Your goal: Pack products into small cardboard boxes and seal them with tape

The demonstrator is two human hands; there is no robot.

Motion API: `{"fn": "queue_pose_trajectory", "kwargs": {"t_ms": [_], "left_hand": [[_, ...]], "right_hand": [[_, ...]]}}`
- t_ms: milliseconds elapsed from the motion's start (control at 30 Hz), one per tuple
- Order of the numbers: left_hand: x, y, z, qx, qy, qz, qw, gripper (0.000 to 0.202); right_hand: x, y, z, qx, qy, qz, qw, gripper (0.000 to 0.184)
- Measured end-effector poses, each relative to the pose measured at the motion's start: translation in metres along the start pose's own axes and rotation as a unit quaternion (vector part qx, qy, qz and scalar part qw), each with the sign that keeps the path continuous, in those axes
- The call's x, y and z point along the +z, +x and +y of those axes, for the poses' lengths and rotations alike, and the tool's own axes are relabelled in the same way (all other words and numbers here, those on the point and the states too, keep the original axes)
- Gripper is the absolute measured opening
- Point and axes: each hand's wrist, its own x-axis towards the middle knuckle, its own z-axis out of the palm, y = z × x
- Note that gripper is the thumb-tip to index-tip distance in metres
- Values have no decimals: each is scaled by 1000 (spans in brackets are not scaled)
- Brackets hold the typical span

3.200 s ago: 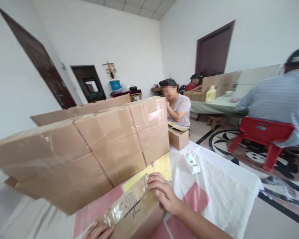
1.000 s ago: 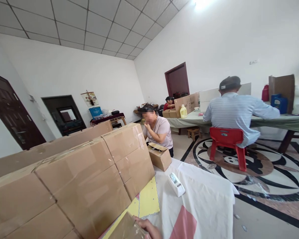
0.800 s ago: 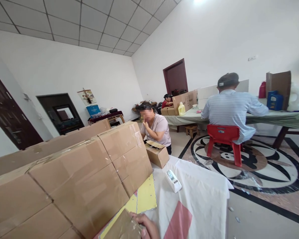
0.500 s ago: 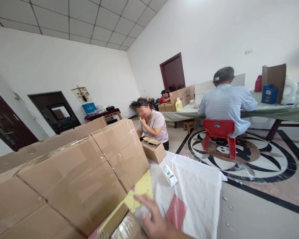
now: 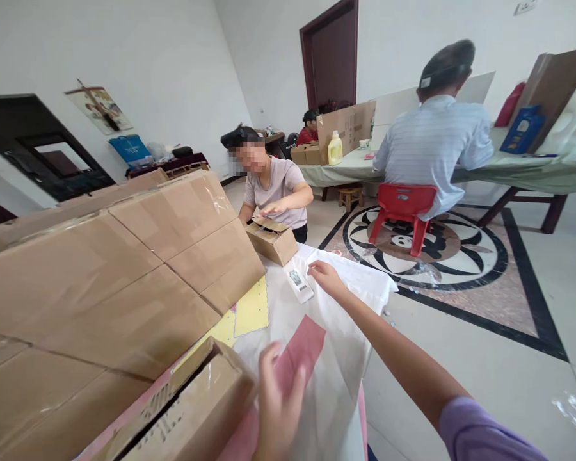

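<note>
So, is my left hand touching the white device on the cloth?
Apart: the head view shows white cloth between the left hand and the white device.

I face white walls (image 5: 163, 57) with a dark door (image 5: 333, 57); to my right a red chair (image 5: 407, 198) stands on patterned floor (image 5: 511, 288) near a stool (image 5: 350, 193).

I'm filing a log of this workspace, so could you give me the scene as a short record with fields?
Left hand: thumb and fingers spread, right of the near box
Near box: cardboard, dark gap along its top
Right hand: close beside the white device; contact unclear
Tablecloth: white, pink patch
Box stack: taped cardboard, beyond the near box
Far end: a person, one hand over a smaller box
Background: someone in a striped shirt on a red chair, back turned
</note>
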Motion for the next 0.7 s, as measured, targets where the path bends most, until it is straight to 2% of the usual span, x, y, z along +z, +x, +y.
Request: {"fn": "queue_pose_trajectory", "kwargs": {"t_ms": [67,133,233,300,367,433,533,633,700], "left_hand": [[30,30,13,43,-23,-31,998,60],[56,64,24,59,-26,-56,996,77],[86,109,37,36,35,-94,994,101],[102,127,44,-6,81,-102,991,105],[113,133,48,-24,97,-99,990,101],[118,132,49,-7,98,-95,991,98],[118,128,49,17,101,-102,990,99],[114,129,50,12,81,-106,991,101],[112,130,52,10,71,-99,992,104]], "right_hand": [[11,2,-6,19,-47,-28,998,19],[18,2,-15,36,-98,-44,994,18],[23,4,-22,52,-166,-41,984,22],[26,9,-22,58,-193,-43,979,23],[29,15,-21,73,-205,-50,975,24],[31,21,-19,98,-207,-62,972,28],[33,29,-19,149,-202,-89,964,33],[33,33,-21,201,-188,-116,954,21],[32,35,-21,220,-171,-126,952,21]]}}
